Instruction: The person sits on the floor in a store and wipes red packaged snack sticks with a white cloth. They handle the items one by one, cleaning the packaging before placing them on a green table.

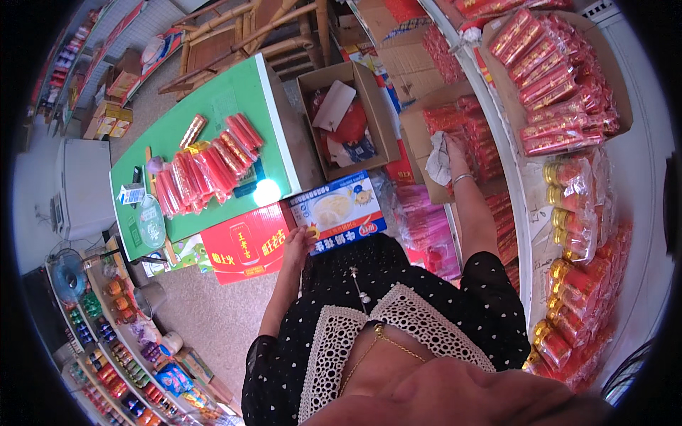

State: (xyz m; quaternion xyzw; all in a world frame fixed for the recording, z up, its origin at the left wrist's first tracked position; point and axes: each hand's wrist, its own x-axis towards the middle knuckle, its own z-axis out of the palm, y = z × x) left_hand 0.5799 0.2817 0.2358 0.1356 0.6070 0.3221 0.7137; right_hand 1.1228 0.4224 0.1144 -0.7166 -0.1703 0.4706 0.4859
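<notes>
My left hand (299,242) grips the near left corner of a blue, white and red printed carton (337,209), which bears writing and a picture of a bowl. The carton lies level before my waist, beside the green-topped table. My right hand (456,152) is stretched out to the right and holds a crumpled grey cloth (438,162). This cloth is at an open cardboard box (418,125) with red plastic-wrapped packets (479,128) in it. Whether the cloth touches the packets, I cannot tell.
On the green table (229,88) lie red wrapped candle-like bundles (200,175), a round hand fan (152,223) and a small milk carton (131,194). Another open cardboard box (349,69) stands beyond. White shelving (525,213) with red packets runs along the right. A bamboo chair (245,32) stands behind.
</notes>
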